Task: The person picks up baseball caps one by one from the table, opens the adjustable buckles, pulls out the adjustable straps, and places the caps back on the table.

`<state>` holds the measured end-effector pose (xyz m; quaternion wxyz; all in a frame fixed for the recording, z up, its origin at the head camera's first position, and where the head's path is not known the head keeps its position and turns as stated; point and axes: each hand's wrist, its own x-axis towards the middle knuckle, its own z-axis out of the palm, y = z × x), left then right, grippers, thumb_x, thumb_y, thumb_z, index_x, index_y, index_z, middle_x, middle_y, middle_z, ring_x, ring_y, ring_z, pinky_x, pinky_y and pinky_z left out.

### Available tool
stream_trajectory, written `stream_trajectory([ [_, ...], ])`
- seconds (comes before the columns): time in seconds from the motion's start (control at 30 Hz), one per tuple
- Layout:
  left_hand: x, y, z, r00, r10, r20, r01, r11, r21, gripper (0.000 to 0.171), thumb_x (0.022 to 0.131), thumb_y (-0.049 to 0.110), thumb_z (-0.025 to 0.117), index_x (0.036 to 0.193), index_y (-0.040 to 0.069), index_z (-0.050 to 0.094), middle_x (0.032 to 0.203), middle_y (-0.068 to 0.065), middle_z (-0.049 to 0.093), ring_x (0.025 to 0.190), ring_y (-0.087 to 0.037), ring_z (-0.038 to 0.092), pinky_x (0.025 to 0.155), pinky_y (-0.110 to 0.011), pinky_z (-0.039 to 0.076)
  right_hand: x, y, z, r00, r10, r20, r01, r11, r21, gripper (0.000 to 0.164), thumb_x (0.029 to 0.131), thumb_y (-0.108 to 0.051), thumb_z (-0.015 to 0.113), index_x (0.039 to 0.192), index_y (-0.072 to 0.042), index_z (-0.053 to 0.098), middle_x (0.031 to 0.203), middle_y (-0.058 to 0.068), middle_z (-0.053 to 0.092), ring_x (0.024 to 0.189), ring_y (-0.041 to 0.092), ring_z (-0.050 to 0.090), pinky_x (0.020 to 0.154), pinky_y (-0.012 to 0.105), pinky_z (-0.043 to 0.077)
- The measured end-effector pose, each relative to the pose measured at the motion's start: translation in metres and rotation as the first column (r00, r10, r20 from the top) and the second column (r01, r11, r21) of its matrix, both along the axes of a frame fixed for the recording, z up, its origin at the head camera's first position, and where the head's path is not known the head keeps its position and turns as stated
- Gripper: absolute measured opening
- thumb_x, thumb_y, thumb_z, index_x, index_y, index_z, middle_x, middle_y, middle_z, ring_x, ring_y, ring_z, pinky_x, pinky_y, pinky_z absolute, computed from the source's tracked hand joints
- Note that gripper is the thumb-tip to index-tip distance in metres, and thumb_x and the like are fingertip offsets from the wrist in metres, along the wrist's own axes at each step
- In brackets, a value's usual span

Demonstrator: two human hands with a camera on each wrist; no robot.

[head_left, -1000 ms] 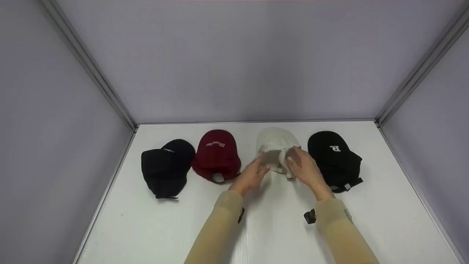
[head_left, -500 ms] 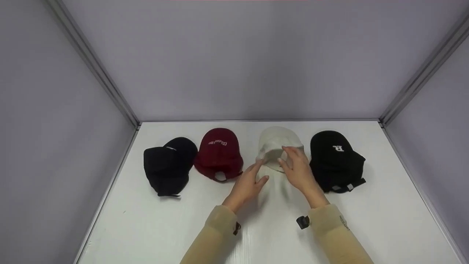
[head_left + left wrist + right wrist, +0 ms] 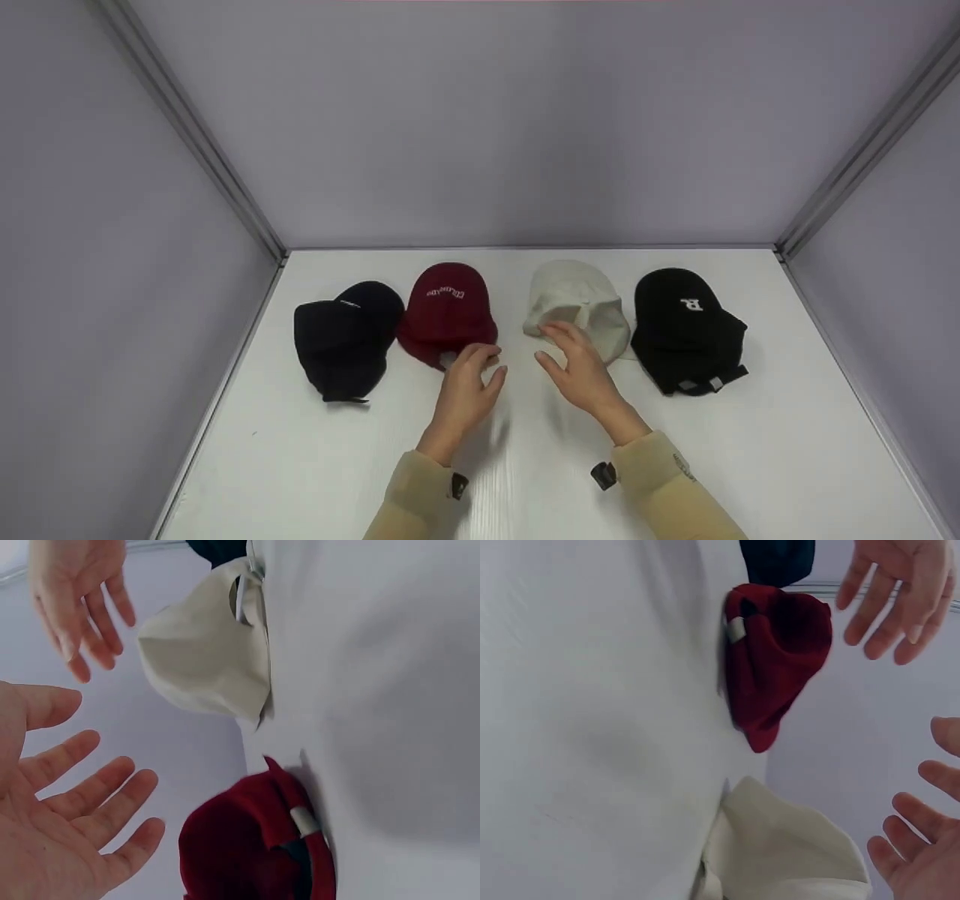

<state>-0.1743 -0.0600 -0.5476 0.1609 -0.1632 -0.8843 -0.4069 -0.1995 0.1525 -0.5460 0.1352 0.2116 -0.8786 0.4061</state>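
Left hand [image 3: 463, 391] and right hand [image 3: 585, 376], fingers loosely spread and empty, have drawn back from the white cap [image 3: 571, 281], which appears released.

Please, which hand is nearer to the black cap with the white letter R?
Right. The right hand is to the left of the black cap, near the cream cap; the left hand is farther left, near the red cap.

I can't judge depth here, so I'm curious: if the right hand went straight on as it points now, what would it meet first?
Most likely the cream cap, near its left side: the right hand points that way in the head view. Its height is unclear, so it might pass over.
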Motion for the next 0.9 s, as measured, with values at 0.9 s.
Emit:
stream_trajectory([
  [0.9, -0.039, -0.084, -0.032, 0.966, 0.245, -0.081, -0.255, 0.954, -0.159, 0.055, 0.094, 0.028, 0.068, 0.141, 0.006, 0.050, 0.133, -0.021, 0.052, 0.123, -0.039, 0.049, 0.101, -0.056, 0.038, -0.019, -0.030, -0.026, 0.936, 0.195, 0.295, -0.189, 0.981, -0.048, 0.058, 0.097, -0.028, 0.064, 0.146, -0.006, 0.042, 0.129, 0.019, 0.051, 0.112, 0.035, 0.055, 0.083, 0.046, 0.050],
])
